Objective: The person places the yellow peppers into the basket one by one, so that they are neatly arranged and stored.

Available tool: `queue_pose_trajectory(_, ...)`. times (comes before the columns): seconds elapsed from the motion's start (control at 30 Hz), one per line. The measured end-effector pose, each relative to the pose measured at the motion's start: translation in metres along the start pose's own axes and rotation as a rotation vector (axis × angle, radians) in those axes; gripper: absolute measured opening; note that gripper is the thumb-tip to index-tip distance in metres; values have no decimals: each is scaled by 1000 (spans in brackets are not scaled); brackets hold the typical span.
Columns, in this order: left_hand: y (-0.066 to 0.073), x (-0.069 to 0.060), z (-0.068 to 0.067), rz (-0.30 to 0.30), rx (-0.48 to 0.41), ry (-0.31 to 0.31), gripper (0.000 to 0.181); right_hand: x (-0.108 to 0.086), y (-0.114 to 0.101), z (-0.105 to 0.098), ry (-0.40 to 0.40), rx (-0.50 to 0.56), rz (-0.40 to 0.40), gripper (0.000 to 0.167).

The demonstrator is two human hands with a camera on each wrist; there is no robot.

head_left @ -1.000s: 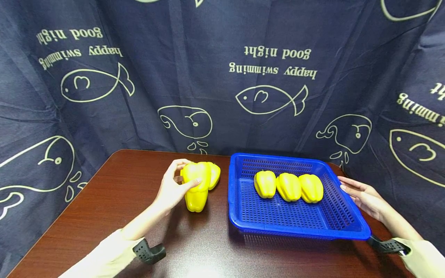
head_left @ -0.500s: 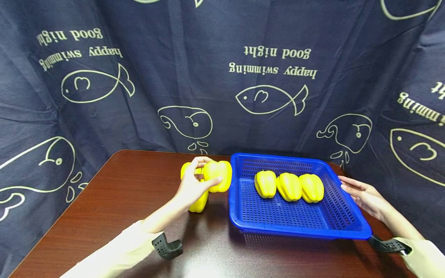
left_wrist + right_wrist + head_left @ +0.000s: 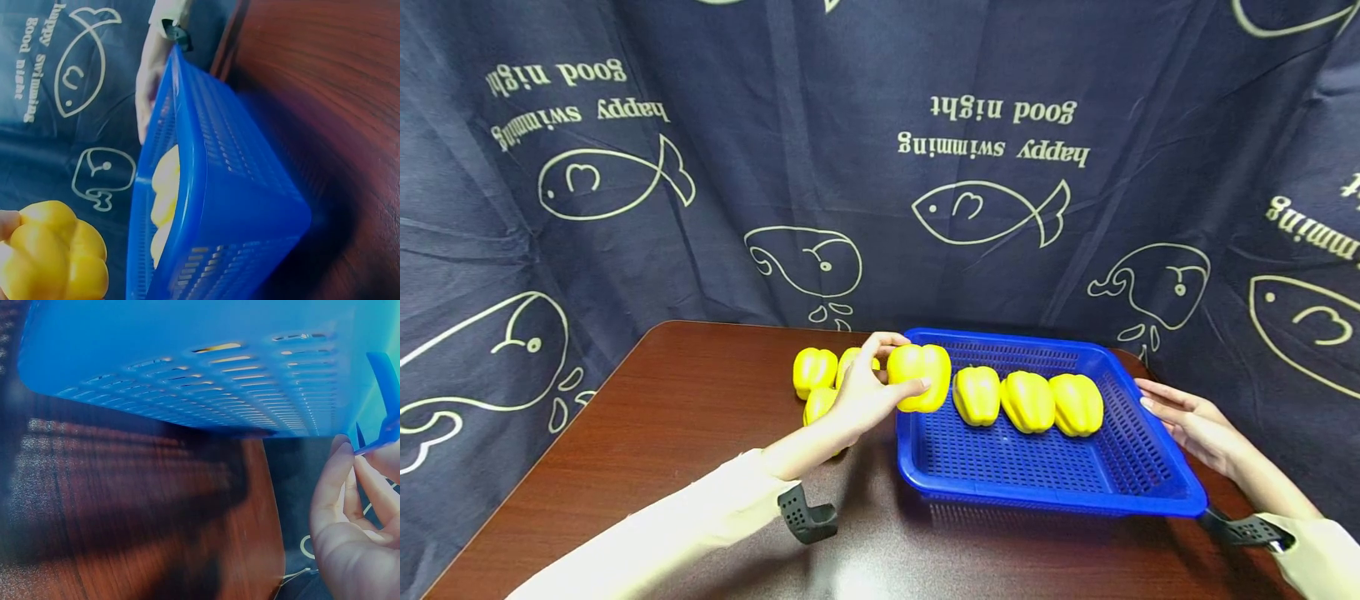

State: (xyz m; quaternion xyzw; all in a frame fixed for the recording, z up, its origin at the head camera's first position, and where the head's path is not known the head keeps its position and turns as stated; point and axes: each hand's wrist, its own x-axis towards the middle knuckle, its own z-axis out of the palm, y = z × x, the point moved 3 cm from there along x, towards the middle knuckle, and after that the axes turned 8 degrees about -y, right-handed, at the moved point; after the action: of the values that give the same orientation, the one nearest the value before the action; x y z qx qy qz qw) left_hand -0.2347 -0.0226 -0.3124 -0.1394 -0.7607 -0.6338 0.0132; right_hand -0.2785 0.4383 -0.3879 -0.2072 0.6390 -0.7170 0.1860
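My left hand [image 3: 874, 387] grips a yellow bell pepper [image 3: 925, 379] between thumb and fingers, held up at the left rim of a blue basket [image 3: 1022, 500]. In the left wrist view the held pepper [image 3: 53, 253] hangs beside the basket wall [image 3: 244, 206]. Three more yellow peppers [image 3: 1028, 402] lie in a row inside the basket. At the basket's right side, my right hand [image 3: 1198, 429] holds the rim; in the right wrist view its fingers [image 3: 331, 494] pinch the basket's edge. Left of the basket, several yellow peppers [image 3: 815, 372] sit on the table, partly hidden by my left arm.
The brown table [image 3: 700, 400] extends left and in front of the basket. A dark blue curtain [image 3: 850, 167] with fish drawings and lettering hangs close behind the table and along both sides. Each wrist carries a black strap [image 3: 807, 512].
My left hand has carried its pepper rightward from above the other table peppers to the basket's left rim, uncovering those peppers. The right hand and the basket stay about where they were.
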Motion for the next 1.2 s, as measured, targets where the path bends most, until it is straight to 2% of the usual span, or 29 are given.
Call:
queue_pose_trajectory(0.17,2,7,19,-34,-40,-37,48,-2,0,0,16,2,9,45)
queue_pose_trajectory(0.43,0,14,52,-66,-26,-66,46,-2,0,1,60,-24,38,43)
queue_pose_trajectory(0.63,-4,17,75,-103,-19,-36,46,-2,0,1,65,-19,39,43)
queue_pose_trajectory(0.87,-5,16,104,-139,-38,3,46,-1,-1,1,13,13,12,44)
queue_pose_trajectory(1.2,-2,16,139,-169,-30,36,46,0,1,-1,40,-16,25,43)
